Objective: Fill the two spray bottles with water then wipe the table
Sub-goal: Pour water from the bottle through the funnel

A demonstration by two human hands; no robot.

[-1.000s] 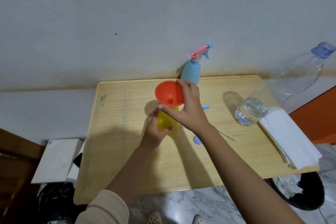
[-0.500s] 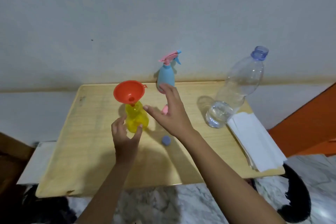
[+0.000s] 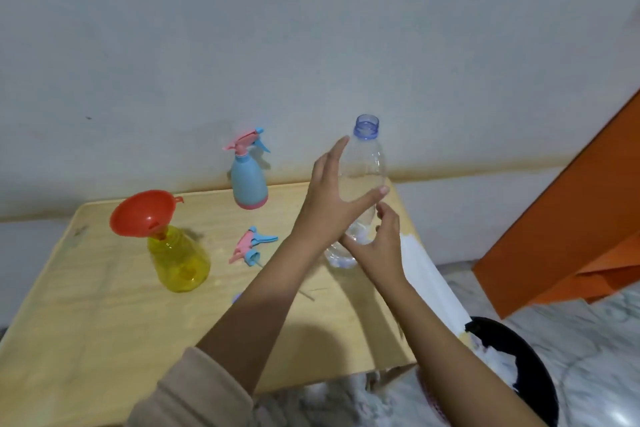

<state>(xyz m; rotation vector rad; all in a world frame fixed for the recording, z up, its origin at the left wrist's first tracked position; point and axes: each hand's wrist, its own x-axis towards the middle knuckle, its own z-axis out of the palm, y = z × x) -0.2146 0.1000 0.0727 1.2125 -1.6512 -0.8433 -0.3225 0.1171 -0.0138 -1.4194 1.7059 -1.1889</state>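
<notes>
An open yellow spray bottle (image 3: 180,263) stands on the wooden table (image 3: 86,322) with an orange funnel (image 3: 142,213) in its neck. Its pink and blue spray head (image 3: 249,248) lies loose beside it. At the back stands a blue spray bottle (image 3: 248,184) with its head on. A clear water bottle (image 3: 367,166), uncapped, holds a little water at the bottom. My left hand (image 3: 332,198) is spread against the bottle's upper body, thumb across its front. My right hand (image 3: 377,243) curls round its lower part.
A blue cap (image 3: 237,296) peeks out from behind my left forearm. White paper towels (image 3: 429,284) lie along the table's right edge. A black bin (image 3: 519,357) sits on the floor below them. An orange panel (image 3: 571,218) leans at the right.
Both hands left the yellow bottle and funnel and moved right to the clear water bottle. The view shifted right with them.
</notes>
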